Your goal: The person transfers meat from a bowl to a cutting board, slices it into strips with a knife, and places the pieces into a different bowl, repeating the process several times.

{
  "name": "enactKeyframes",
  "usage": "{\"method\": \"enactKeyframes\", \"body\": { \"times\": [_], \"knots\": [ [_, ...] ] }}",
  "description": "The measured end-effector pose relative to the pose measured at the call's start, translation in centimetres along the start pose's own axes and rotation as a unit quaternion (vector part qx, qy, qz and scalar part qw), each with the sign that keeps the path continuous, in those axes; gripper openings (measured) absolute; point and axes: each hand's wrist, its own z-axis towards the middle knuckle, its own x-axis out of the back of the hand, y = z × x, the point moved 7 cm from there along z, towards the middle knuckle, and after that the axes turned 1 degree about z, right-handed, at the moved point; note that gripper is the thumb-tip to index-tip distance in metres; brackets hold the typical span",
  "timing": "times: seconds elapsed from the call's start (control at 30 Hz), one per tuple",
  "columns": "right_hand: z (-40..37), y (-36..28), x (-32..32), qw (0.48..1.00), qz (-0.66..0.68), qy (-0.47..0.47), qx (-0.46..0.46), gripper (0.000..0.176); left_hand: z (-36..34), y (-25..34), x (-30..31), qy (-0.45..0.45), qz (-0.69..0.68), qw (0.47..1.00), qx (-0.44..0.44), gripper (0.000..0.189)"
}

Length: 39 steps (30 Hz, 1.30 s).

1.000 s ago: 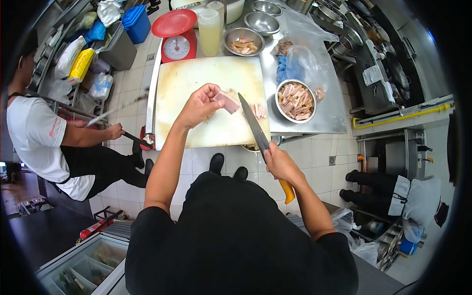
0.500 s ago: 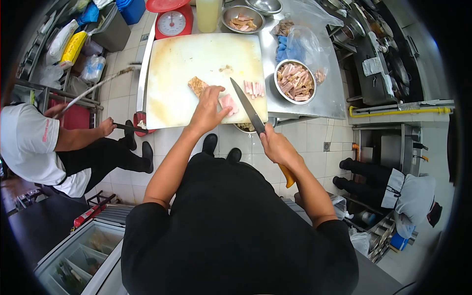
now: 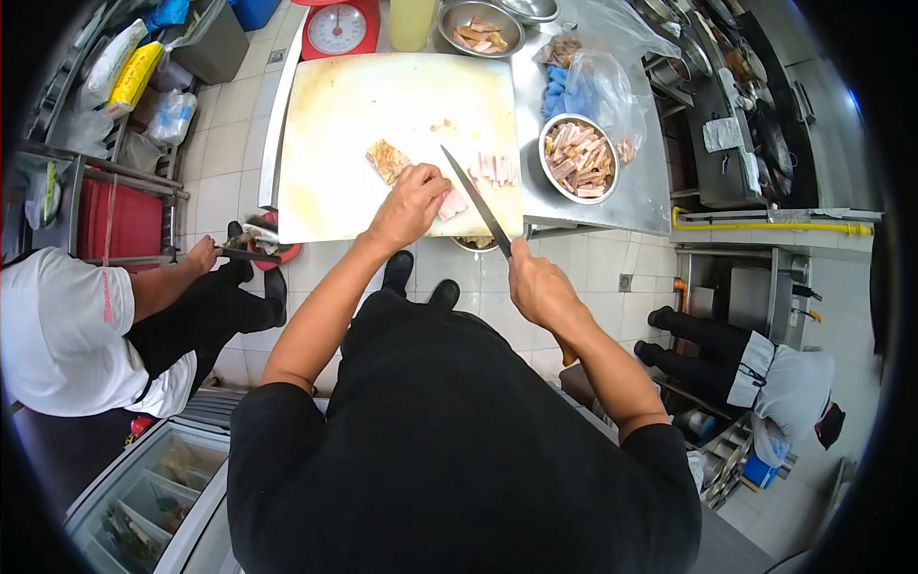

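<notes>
My left hand (image 3: 413, 205) has its fingers curled down on a pale pink piece of pork (image 3: 452, 204) on the white cutting board (image 3: 330, 115). A browned chunk of pork (image 3: 387, 160) lies just beyond that hand. In my right hand (image 3: 543, 289) is the handle of a long knife (image 3: 481, 205). Its blade points up and left over the board, right of the pink piece and apart from it. Cut pork strips (image 3: 496, 169) lie in a row right of the blade. Small scraps (image 3: 443, 125) sit farther up the board.
Right of the board stands a metal bowl (image 3: 579, 199) full of pork strips. A red scale (image 3: 368, 33), a container of yellowish liquid (image 3: 411, 24) and another bowl (image 3: 446, 36) line the far side. Co-workers are at left (image 3: 62, 306) and right (image 3: 796, 383).
My left fingers have curled in and shifted slightly right over the pink pork. The knife's tip has moved slightly left. The left co-worker has moved, their pole less visible.
</notes>
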Motion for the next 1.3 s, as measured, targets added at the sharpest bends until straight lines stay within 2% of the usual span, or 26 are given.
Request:
{"method": "enactKeyframes", "body": {
  "times": [0.07,0.13,0.2,0.3,0.4,0.47,0.57,0.73,0.9,0.97,1.1,1.13,1.23,1.3],
  "knots": [
    [-1.1,-1.2,1.2,0.999,-0.014,-0.044,-0.015,0.013,0.0,0.0,-0.2,-0.008,0.023,1.000,-0.011,0.016],
    [-2.1,-1.5,1.5,0.999,-0.013,-0.048,-0.013,0.010,0.1,0.0,-0.2,-0.015,0.022,1.000,-0.009,0.017],
    [-2.4,-1.9,2.1,0.998,-0.014,-0.052,-0.009,0.010,0.0,0.0,-0.3,-0.019,0.020,1.000,-0.006,0.018],
    [-1.8,-2.0,1.4,0.992,-0.037,-0.114,-0.045,0.014,0.0,-0.4,-0.4,-0.015,0.005,1.000,0.003,0.019],
    [0.0,-0.9,-1.8,0.995,-0.041,-0.086,-0.025,0.013,-0.1,-0.5,-0.5,-0.021,-0.006,1.000,0.002,0.019],
    [1.6,-0.4,-3.4,1.000,-0.014,-0.017,0.010,0.013,-0.1,-0.5,-0.4,-0.006,-0.008,1.000,-0.009,0.017],
    [2.1,0.1,-3.1,1.000,0.003,-0.022,-0.012,0.013,-0.1,-0.1,0.2,0.026,-0.019,0.999,-0.017,0.016],
    [0.0,-2.2,1.2,0.998,-0.012,-0.052,-0.015,0.013,-0.1,0.2,0.3,0.017,0.000,1.000,-0.020,0.015],
    [0.8,-2.1,-2.1,0.997,-0.053,-0.054,-0.018,0.014,-0.2,-0.1,0.0,0.017,0.003,1.000,-0.022,0.015],
    [2.4,-1.4,-3.8,1.000,-0.019,0.007,0.005,0.015,-0.3,-0.2,0.0,0.018,-0.004,0.999,-0.026,0.014],
    [2.3,-1.8,-1.0,0.999,-0.033,-0.036,-0.021,0.014,0.0,-0.1,0.4,0.028,-0.017,0.999,-0.025,0.014],
    [1.8,-1.5,-0.7,1.000,-0.027,-0.002,0.004,0.014,-0.1,-0.1,0.3,0.027,-0.016,0.999,-0.021,0.013],
    [0.7,-1.8,-1.0,0.999,-0.029,-0.033,-0.008,0.016,-0.3,-0.1,0.2,0.027,-0.017,0.999,-0.015,0.012],
    [2.0,-2.0,-2.9,0.999,-0.028,-0.021,-0.010,0.012,-0.3,-0.4,0.2,0.033,-0.019,0.999,-0.014,0.012]
  ]
}}
